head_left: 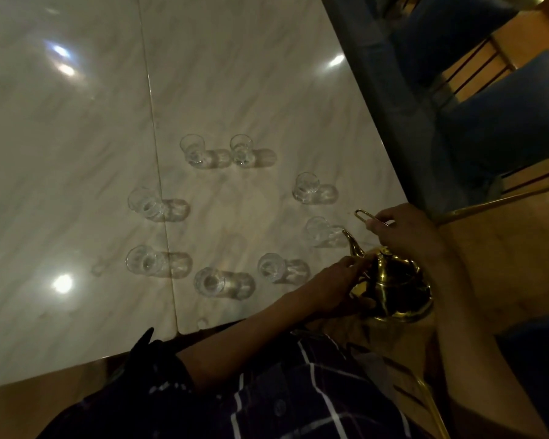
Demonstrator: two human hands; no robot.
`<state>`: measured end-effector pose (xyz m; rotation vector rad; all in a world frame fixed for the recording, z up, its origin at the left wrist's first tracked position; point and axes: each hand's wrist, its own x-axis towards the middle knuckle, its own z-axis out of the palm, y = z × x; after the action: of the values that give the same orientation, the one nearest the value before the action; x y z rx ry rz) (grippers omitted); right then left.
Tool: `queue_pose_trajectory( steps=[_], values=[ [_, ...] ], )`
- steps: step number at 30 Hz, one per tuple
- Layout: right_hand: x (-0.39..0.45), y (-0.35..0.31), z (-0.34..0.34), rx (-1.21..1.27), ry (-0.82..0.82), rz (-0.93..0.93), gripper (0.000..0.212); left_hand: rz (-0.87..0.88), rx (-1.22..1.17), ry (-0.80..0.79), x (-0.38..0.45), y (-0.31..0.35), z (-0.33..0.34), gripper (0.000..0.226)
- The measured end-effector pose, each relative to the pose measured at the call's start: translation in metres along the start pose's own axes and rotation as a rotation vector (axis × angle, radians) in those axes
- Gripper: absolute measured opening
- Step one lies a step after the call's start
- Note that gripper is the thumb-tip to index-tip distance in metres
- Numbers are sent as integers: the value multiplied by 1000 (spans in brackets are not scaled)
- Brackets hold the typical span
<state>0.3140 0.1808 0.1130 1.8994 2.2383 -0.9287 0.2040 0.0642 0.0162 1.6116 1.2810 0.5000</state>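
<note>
Now gold teapot (393, 286) over table's (235, 74) near right corner, spout tip just beside nearest glass (320, 231); right hand (406, 236) pinches wire handle (366, 217), left hand (333, 289) grips pot body, fingers curled.

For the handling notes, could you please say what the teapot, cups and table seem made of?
Teapot: likely polished brass or gold-toned metal, with bright golden glints. Cups: clear glass, fully see-through. Table: glossy veined stone, perhaps marble, with mirror-like highlights.
</note>
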Motion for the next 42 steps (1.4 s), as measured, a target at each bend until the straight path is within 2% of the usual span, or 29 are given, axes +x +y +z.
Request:
queue_pose_trajectory(
  steps=[42],
  values=[
    [-10, -6, -15, -46, -26, 11, 35, 46, 6, 12, -4, 12, -6, 88]
  ],
)
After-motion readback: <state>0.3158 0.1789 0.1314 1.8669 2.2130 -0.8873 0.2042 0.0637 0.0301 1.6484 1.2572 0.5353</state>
